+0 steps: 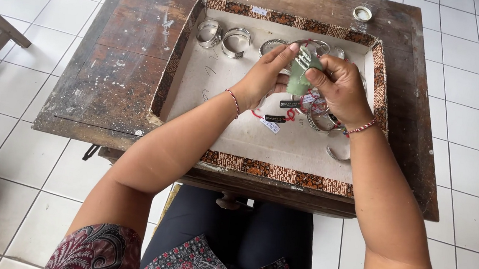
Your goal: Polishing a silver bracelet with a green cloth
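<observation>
**Both hands closed on cloth and bangle over the tray**

Gripping tight: the left hand [266, 75] and right hand [339, 88] each pinch a green cloth [299, 78] wrapped round a silver bangle [306, 55], held above the tray.

Largest first: the wooden bench [121, 74] has bare room on its left. The patterned-rim tray [274, 171] keeps its front floor open. Bangles [223, 37] line the back wall; tagged ones [318, 120] cluster under the right wrist, one loose piece [337, 155] near the front. How many are finished I can't judge.

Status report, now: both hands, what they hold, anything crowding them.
Left hand and right hand both gripping a green cloth around a silver bracelet. Over the tray. Tagged bracelets lie directly beneath.
</observation>
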